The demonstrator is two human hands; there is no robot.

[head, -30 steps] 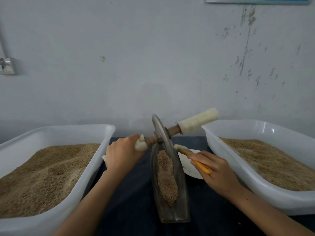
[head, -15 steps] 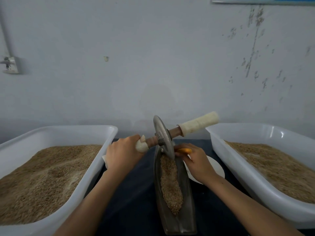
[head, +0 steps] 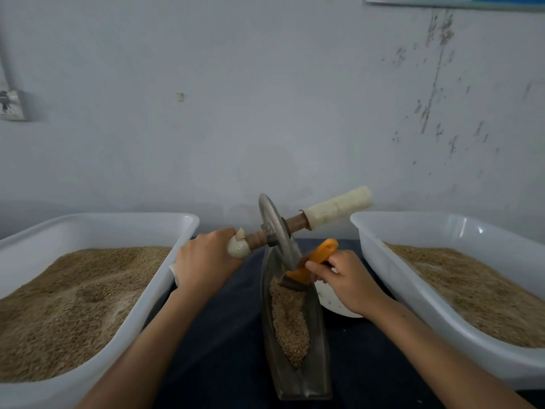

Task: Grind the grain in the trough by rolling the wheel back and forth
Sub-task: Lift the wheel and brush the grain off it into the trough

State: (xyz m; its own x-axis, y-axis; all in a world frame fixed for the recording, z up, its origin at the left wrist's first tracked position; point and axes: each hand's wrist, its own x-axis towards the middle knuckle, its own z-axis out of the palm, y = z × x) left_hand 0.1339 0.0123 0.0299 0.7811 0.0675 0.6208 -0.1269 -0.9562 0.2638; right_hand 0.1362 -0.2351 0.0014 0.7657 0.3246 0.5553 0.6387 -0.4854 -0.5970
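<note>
Right hand has shifted since the frame half a second back: the orange-handled brush is now lifted into view, fingers curling round its handle, bristle end reaching down to the grain just beside the wheel. Left hand is gripping the cream-wrapped left end of the axle, fingers wrapped fully round; the right handle is sticking up free. Wheel is sitting tilted in the far end of the metal trough, mid-bench on the dark cloth. Grain is lying along the trough's middle. White plate is peeking out just right of the trough. Left tub and right tub, at the bench's side edges, are each holding heaped grain.
</note>
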